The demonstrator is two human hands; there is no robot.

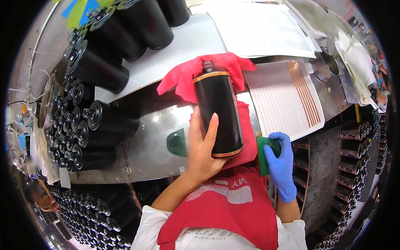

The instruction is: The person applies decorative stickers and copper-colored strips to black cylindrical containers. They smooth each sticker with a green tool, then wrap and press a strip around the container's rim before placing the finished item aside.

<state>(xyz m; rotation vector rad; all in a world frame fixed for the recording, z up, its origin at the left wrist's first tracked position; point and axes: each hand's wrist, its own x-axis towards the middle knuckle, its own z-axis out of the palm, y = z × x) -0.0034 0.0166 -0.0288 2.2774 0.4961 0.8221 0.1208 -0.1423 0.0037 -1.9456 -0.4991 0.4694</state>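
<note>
There is one view, from the camera on my head, the left of a side-by-side pair. It looks steeply down over my chest and red apron (233,204) onto the bench (146,150) in front of me. My forearms enter from the lower edge, so my left hand (204,146) and right hand (280,160) sit close under the lens, near the middle. The fisheye bends the bench edges toward the dark round rim. The far bench with its black cylinders (100,68) fills the top, and racks below the bench show at both lower sides.
</note>
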